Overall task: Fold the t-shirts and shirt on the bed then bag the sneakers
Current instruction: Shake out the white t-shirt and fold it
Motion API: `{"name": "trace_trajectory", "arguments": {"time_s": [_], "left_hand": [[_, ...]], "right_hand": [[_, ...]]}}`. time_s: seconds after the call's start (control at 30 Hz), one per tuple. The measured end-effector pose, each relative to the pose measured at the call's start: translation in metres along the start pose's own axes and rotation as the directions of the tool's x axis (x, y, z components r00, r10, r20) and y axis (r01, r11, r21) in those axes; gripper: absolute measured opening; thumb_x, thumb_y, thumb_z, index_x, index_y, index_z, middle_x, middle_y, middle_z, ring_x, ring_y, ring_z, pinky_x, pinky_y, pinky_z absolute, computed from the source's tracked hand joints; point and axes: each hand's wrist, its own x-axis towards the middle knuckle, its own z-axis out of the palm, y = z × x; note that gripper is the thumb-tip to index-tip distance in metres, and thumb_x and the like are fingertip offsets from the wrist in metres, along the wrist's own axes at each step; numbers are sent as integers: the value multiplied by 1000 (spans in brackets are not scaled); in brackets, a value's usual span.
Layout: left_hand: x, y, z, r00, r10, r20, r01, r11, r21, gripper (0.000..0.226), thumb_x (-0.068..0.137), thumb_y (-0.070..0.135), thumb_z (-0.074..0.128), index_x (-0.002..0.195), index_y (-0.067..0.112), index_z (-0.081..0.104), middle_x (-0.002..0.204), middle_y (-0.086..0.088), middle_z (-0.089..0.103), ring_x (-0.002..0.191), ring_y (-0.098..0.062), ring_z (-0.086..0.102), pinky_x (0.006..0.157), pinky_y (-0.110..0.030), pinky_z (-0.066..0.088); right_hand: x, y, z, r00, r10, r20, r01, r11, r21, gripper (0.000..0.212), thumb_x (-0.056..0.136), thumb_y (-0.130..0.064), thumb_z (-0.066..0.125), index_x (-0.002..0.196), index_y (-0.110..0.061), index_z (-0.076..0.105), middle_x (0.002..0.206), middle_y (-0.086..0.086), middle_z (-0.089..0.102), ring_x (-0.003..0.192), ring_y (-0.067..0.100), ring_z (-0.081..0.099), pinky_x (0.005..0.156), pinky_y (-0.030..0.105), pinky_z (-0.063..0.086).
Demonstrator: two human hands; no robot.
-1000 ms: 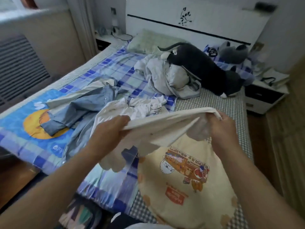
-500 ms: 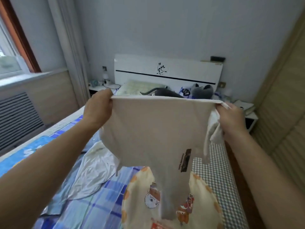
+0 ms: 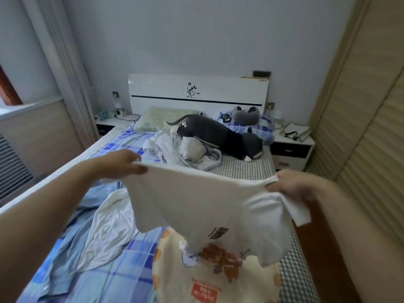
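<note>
The bed (image 3: 244,169) fills the middle of the room, its white headboard (image 3: 196,90) against the far wall, a blue checked sheet (image 3: 122,274) on its left half and a grey checked one on the right. Above the foot of the bed a white t-shirt (image 3: 196,206) hangs in the air, stretched wide by its top edge and tilted down toward the right. It is plain and a little creased, with a small dark printed mark low on the front and one short sleeve flopping out at the right; its lower edge dangles over a cream cushion (image 3: 218,278) with a cartoon print. On the bed to the left of the held shirt, a pale blue shirt (image 3: 72,235) lies crumpled with another white t-shirt (image 3: 109,230) spread on top of it. Further up the bed a heap of pale clothes (image 3: 181,152) sits against a dark grey plush cat (image 3: 214,133), near a green pillow (image 3: 161,118). The left hand (image 3: 122,164) pinches the t-shirt's left corner, fingers curled over the cloth. The right hand (image 3: 293,184) grips the right corner, cloth bunched in its fist.
</note>
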Motion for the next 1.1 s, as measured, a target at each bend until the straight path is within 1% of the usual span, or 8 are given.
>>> {"name": "trace_trajectory", "arguments": {"time_s": [0.13, 0.23, 0.33, 0.47, 0.57, 0.7, 0.8, 1.1], "left_hand": [[-35, -7, 43, 952, -14, 306, 40, 996, -78, 21, 89, 36, 76, 81, 20, 65, 81, 5, 67, 82, -15, 65, 73, -24, 48], [-61, -11, 77, 901, -89, 424, 64, 995, 73, 27, 88, 33, 77, 75, 22, 56, 69, 11, 58, 62, -4, 55, 58, -17, 42], [-90, -19, 96, 816, -238, 526, 71, 946, 317, 24, 86, 39, 75, 94, 22, 61, 83, 6, 61, 77, -15, 56, 66, -27, 44], [-115, -16, 90, 875, -269, 402, 149, 941, 305, 32, 94, 40, 64, 106, 10, 69, 104, -8, 69, 89, -22, 60, 73, -28, 42], [-119, -8, 74, 957, -249, 151, 274, 946, -175, 27, 94, 39, 68, 90, 13, 73, 86, -9, 72, 79, -21, 65, 73, -32, 47], [-125, 21, 54, 957, -289, 17, 129, 375, -918, 7, 93, 14, 68, 98, 9, 69, 87, -18, 67, 65, -18, 63, 60, -29, 52], [-126, 35, 65, 925, -379, 8, 12, 9, -1000, 35, 95, 1, 63, 126, 18, 60, 110, -16, 68, 82, -21, 72, 75, -39, 63], [-153, 57, 224, 858, -390, 334, 331, -76, -941, 12, 97, 10, 65, 99, -2, 68, 100, -16, 71, 94, -25, 70, 72, -28, 59]], "right_hand": [[17, 30, 79, 784, 302, 543, -136, 936, -323, 30, 91, -33, 73, 116, -16, 70, 108, 2, 76, 103, 21, 71, 89, 40, 59], [34, 59, 141, 658, 527, 538, -233, 822, -519, 62, 88, -49, 72, 134, -9, 58, 122, 8, 68, 112, 26, 65, 90, 42, 58], [42, 53, 147, 765, 526, 372, -269, 785, -559, 43, 97, -48, 58, 95, -5, 61, 80, 11, 61, 67, 23, 59, 67, 35, 53], [83, -10, 92, 919, 393, 21, -388, 895, 221, 21, 100, -10, 51, 86, 1, 62, 53, 16, 59, 40, 25, 55, 49, 36, 54], [104, -67, 33, 935, 290, -203, -157, 853, 499, 26, 99, -29, 57, 114, -8, 55, 69, 13, 63, 56, 23, 61, 54, 28, 49], [93, -120, 11, 947, -190, -260, 321, 600, 733, 72, 104, -17, 51, 160, -34, 10, 152, 4, 45, 128, 23, 53, 102, 43, 47], [56, -119, 64, 888, -426, -170, 451, 742, 496, 74, 102, -8, 53, 159, -38, 17, 157, -3, 38, 132, 16, 47, 99, 33, 47], [-42, -22, 339, 980, -150, 130, 134, 983, 125, 97, 85, -48, 73, 160, -34, 13, 151, -16, 32, 141, 12, 34, 114, 31, 33]]}}
